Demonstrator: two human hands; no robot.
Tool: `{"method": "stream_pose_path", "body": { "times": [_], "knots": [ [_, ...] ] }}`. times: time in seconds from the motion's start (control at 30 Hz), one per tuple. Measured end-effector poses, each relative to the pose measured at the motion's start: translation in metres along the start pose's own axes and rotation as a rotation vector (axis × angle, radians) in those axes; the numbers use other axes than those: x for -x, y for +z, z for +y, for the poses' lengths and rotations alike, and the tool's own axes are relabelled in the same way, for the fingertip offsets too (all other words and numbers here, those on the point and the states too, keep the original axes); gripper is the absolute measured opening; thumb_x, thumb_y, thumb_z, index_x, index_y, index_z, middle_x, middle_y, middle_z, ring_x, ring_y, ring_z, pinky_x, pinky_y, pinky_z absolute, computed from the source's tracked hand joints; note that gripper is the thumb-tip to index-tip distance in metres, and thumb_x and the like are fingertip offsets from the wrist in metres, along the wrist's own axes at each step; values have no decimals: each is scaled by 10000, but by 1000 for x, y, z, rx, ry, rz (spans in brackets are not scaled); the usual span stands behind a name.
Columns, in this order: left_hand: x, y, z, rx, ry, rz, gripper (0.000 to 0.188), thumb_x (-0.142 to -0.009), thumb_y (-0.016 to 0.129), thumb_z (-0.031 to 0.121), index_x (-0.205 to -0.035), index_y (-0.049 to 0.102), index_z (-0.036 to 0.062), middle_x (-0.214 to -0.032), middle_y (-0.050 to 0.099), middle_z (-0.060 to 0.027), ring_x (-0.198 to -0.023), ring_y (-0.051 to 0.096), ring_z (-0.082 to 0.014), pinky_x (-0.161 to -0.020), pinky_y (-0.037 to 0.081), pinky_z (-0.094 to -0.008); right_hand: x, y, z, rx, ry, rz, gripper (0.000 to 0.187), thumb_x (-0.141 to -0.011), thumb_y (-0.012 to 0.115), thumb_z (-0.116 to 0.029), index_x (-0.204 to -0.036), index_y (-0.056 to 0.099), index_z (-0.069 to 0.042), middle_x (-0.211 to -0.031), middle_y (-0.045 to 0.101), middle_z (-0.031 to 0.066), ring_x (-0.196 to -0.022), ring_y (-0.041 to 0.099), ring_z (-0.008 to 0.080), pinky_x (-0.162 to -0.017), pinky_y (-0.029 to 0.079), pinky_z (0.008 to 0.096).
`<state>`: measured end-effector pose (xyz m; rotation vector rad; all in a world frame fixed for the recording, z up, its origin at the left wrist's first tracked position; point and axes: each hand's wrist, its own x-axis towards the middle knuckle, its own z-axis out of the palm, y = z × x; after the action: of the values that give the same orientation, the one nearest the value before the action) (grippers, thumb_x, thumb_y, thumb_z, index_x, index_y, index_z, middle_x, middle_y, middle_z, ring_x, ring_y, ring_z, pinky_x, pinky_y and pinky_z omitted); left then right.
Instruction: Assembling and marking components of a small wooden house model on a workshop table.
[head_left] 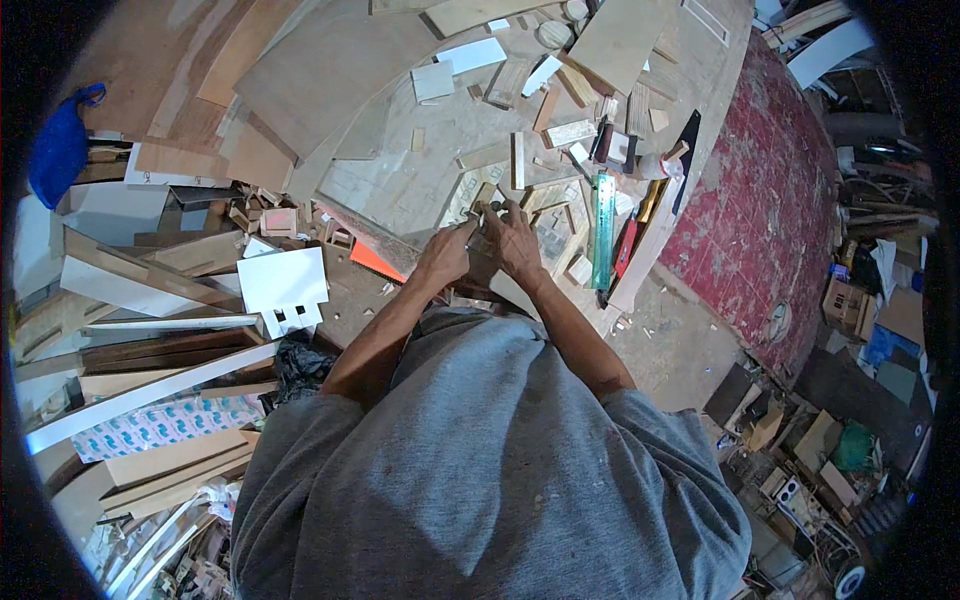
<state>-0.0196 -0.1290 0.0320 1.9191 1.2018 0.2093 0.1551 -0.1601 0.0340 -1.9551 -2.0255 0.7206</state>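
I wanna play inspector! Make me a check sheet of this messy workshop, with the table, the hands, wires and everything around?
Surface: worktable, pale and scuffed.
Job's things: small wooden piece at the fingertips.
Clutter: wood offcuts, white piece, green ruler and red tool on the table.
Hands: left hand and right hand close together at the piece; exact grip too small to tell.
Cables: cannot tell; lower-right jumble is unclear.
Surroundings: stacked boards left, worn red surface right.
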Motion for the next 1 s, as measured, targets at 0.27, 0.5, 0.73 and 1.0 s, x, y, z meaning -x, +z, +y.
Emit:
{"method": "stream_pose_path", "body": {
  "times": [0.27,0.5,0.73,1.0],
  "knots": [
    [-5,3,-4,-63,-72,-73,528,-760,493,-65,-1287,528,-57,-1023,644,-316,-982,623,-466,-857,498,-507,-4,-1,-3,34,-17,-2,650,-786,709,-267,-1398,494,-225,-1268,472,176,-1117,532,401,-890,483,493],
    [-10,9,-9,-62,-61,-60,519,-757,509,-59,-1275,525,-41,-957,649,-316,-938,629,-470,-822,500,-521,-6,-3,6,-116,-65,20,636,-769,754,-313,-1348,535,-168,-1236,494,211,-1133,526,420,-926,477,489],
    [-7,8,-9,-70,-60,-57,492,-762,521,-40,-1254,541,-50,-961,650,-318,-947,640,-462,-838,518,-510,-12,-9,6,-220,-97,95,699,-718,786,-289,-1318,533,-35,-1180,529,254,-1162,485,436,-966,473,456],
    [-5,8,-9,-75,-56,-54,505,-755,518,-55,-1259,534,-68,-970,650,-313,-928,633,-466,-831,503,-519,-10,-14,-5,-75,-53,-5,637,-794,703,-306,-1391,488,-243,-1376,405,202,-1239,474,421,-948,465,549]
  ]
}}
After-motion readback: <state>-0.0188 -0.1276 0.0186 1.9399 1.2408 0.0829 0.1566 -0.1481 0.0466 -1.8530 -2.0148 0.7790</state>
